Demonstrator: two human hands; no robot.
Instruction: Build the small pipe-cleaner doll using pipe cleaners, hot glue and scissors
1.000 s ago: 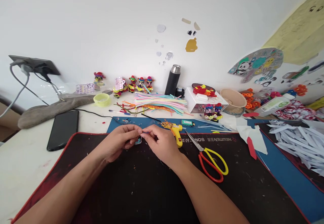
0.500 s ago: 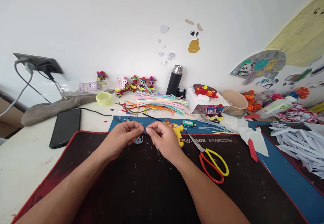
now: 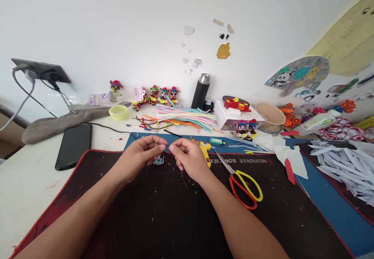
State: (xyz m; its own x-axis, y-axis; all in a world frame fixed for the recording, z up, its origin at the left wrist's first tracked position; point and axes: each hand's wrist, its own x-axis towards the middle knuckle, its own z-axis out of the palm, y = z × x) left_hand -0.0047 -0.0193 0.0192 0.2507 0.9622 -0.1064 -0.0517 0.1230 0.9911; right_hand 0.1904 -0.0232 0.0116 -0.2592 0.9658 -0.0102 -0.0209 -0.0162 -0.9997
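- Head view: our left hand (image 3: 147, 153) and right hand (image 3: 189, 157) meet over the black mat (image 3: 152, 212), each thumb pinched toward the fingers, tips nearly touching; we cannot tell what, if anything, they grip, or which way it points.
- We keep both hands close, probably for fine, two-sided control.
- A small teal-and-white piece (image 3: 159, 160) lies on the mat just below our left fingertips, its long axis unclear.
- Scissors (image 3: 247, 190) rest right of our hands, blades angled away and leftward, handles toward us, likely for easy reach.
- Beyond our right hand sits the partly hidden yellow glue gun (image 3: 205, 153).
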